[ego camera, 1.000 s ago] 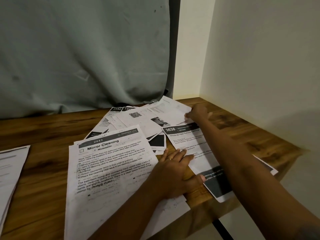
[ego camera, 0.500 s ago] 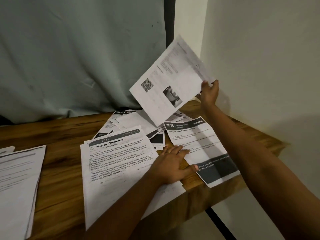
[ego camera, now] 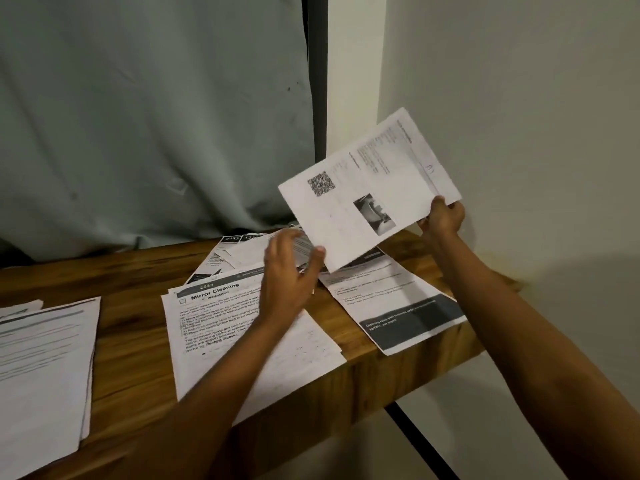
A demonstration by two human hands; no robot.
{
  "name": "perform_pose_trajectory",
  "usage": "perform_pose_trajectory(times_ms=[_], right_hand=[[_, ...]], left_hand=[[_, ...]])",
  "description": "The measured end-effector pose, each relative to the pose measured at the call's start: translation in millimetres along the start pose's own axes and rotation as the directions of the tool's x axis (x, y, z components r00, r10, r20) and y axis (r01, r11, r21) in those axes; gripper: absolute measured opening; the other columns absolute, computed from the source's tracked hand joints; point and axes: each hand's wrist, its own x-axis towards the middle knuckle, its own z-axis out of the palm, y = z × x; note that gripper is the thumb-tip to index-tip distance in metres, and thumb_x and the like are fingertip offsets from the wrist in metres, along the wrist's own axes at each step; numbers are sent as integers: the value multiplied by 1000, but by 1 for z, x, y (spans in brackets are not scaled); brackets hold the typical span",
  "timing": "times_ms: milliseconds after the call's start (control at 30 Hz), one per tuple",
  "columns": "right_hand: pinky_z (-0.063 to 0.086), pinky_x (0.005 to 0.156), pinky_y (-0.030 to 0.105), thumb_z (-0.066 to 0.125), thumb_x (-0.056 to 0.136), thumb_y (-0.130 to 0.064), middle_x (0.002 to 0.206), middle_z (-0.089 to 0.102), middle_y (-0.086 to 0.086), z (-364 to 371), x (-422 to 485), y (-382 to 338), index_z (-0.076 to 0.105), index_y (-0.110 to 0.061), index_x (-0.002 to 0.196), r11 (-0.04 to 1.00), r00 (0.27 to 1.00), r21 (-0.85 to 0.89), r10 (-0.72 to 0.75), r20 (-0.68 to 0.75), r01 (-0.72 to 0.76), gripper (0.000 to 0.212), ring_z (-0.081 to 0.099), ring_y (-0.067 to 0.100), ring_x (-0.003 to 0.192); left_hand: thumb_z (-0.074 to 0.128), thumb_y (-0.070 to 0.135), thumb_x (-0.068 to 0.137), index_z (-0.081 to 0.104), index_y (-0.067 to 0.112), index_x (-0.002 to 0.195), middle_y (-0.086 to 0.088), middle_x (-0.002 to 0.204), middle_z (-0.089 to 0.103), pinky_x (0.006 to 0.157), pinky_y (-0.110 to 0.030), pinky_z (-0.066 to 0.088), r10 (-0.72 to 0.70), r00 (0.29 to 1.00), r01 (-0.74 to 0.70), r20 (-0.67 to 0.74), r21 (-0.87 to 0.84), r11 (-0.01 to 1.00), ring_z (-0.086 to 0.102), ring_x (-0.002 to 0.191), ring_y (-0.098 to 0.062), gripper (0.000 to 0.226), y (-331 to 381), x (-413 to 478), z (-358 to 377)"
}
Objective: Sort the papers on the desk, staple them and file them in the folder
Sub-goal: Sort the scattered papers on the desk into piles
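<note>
The right hand (ego camera: pixel 443 218) pinched a thin white printed sheet (ego camera: pixel 363 188) by its edge, thumb on the front and fingers behind. The sheet was flat, rectangular and tilted, with a square code block and a small grey photo on it, held in the air over the far right corner of the bench (ego camera: pixel 131 341). The left hand (ego camera: pixel 291 271) hung by the sheet's lower corner with fingers curled. Blur hid whether they gripped anything.

Half a second before, that left hand had lain flat on the "Mirror Cleaning" page (ego camera: pixel 214 323); it had since lifted off.

That page lay at the near edge, a dark-banded page (ego camera: pixel 398 306) overhung the right edge, loose sheets (ego camera: pixel 239 251) lay by the far edge, and a squared stack (ego camera: pixel 41 358) sat at the left. The bench was grained brown wood, set against a creased grey curtain (ego camera: pixel 156 116) and a plain pale wall (ego camera: pixel 519 98).
</note>
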Motion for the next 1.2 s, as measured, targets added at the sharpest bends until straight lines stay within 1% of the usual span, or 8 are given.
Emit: perform_pose_trajectory(times_ms=[100,300,500,633,833,1000,1100,1200], right_hand=[[55,70,32,48,97,-15,107,62,7,3,-19,-1,48,-6,117,995,996,-100,8,90,1,23,62,22,91],[57,73,49,54,93,-13,110,64,16,34,-72,8,48,2,116,973,921,-195,186,342,-124,28,66,31,93],[53,57,30,50,98,-18,103,62,14,66,-131,28,51,-4,103,926,865,-360,271,421,-115,15,61,22,74],[52,60,32,41,101,-22,102,63,5,76,-175,40,54,-10,105,898,746,-328,429,510,-293,18,61,16,77],[49,54,24,56,92,-5,84,64,12,84,-235,62,57,-7,84,784,622,-620,479,620,13,9,59,18,66],[42,52,21,59,87,1,90,65,14,95,-264,80,60,-6,99,740,672,-649,391,629,177,14,56,18,65],[42,59,24,60,87,0,99,63,15,102,-270,87,61,-4,105,715,697,-668,372,612,205,18,56,24,73],[45,75,30,58,89,0,105,60,14,106,-276,92,60,0,110,687,707,-693,379,597,217,21,56,27,85]], left_hand=[[50,48,92,44,15,131,-6,136,45,96,-35,42,-133,978,125,-159,-59,990,42,121,-17,52,-4,30,-40],[49,48,94,51,18,128,-3,124,59,95,-33,44,-406,910,411,86,-55,910,56,112,-22,46,-31,46,-104],[52,32,79,68,14,87,-4,88,73,78,-47,56,-437,894,443,97,-42,896,69,85,-27,25,-51,8,-142],[52,9,87,70,12,82,-2,82,73,68,-29,57,-539,842,537,16,-101,837,70,77,-24,19,-55,-16,-169],[52,17,84,71,18,82,3,87,74,82,-46,57,-644,762,631,-67,-149,761,71,83,-21,19,-81,-46,-221],[53,28,95,66,18,100,-2,103,71,80,-31,54,-493,865,502,-94,201,841,66,91,-17,18,-82,-90,-272],[46,57,92,53,25,130,2,132,57,98,-34,45,-433,900,341,54,530,776,54,118,-17,50,-87,-128,-321],[19,84,76,32,35,145,7,153,31,117,-46,15,-509,827,202,240,718,666,27,142,-18,86,-88,-164,-360]])
